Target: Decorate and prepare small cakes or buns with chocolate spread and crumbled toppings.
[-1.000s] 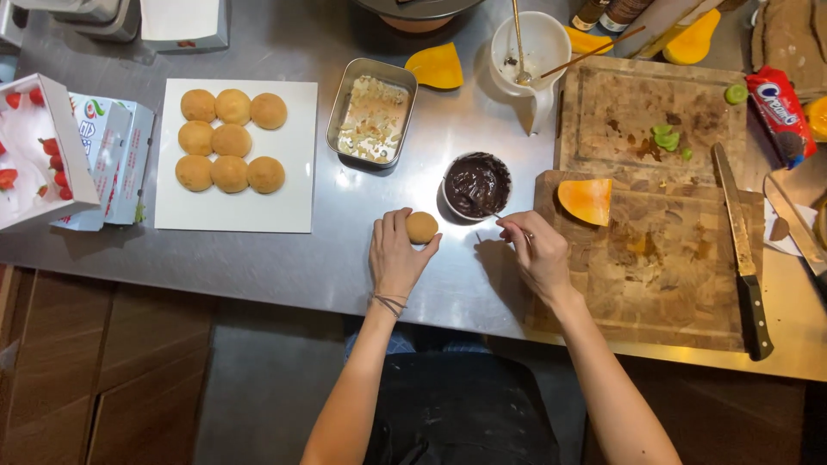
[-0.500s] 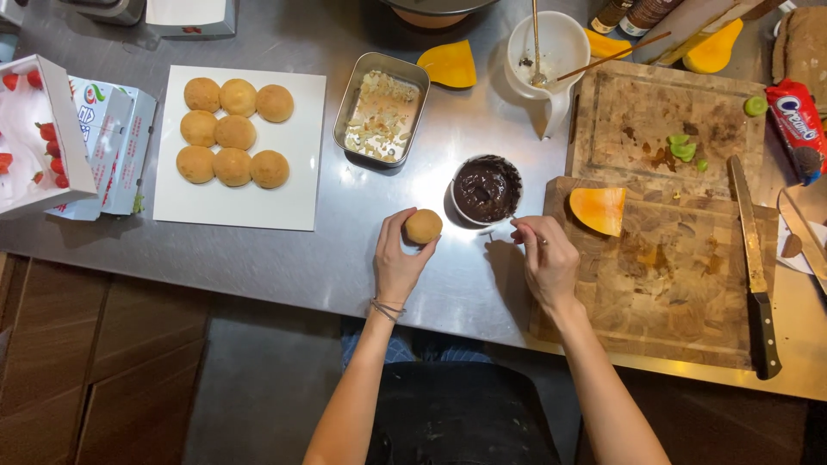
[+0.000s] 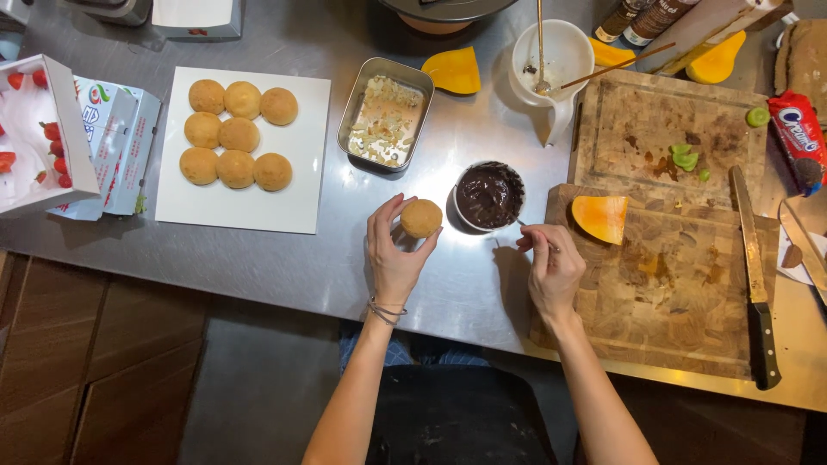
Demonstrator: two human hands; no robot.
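Holding one round golden bun (image 3: pixel 421 218) in a closed grip of fingers and thumb, the left hand (image 3: pixel 392 254) keeps it just above the steel counter (image 3: pixel 284 267), beside the single small bowl of dark chocolate spread (image 3: pixel 489 195). The right hand (image 3: pixel 553 269) pinches the handle of a thin utensil (image 3: pixel 527 228) in a narrow grip; its tip points toward the bowl, though the far end is too small to make out.

Seven more buns (image 3: pixel 235 134) sit on one white rectangular board (image 3: pixel 297 185) to the left, in rows of three, two and three minus one: three on top, two in the middle, two below. One metal tin (image 3: pixel 386 114) with pale crumbly filling stands between that board and the bowl. One white jug (image 3: pixel 560 65) holds two utensils.

Two wooden cutting boards lie to the right, the nearer board (image 3: pixel 680 301) overlapping the farther board (image 3: pixel 655 120). One orange squash wedge (image 3: pixel 600 218) rests on the nearer board; three further wedges lie along the counter's back edge. One long knife (image 3: pixel 755 275) lies on the right side. One open box with strawberries (image 3: pixel 39 133) sits at far left.
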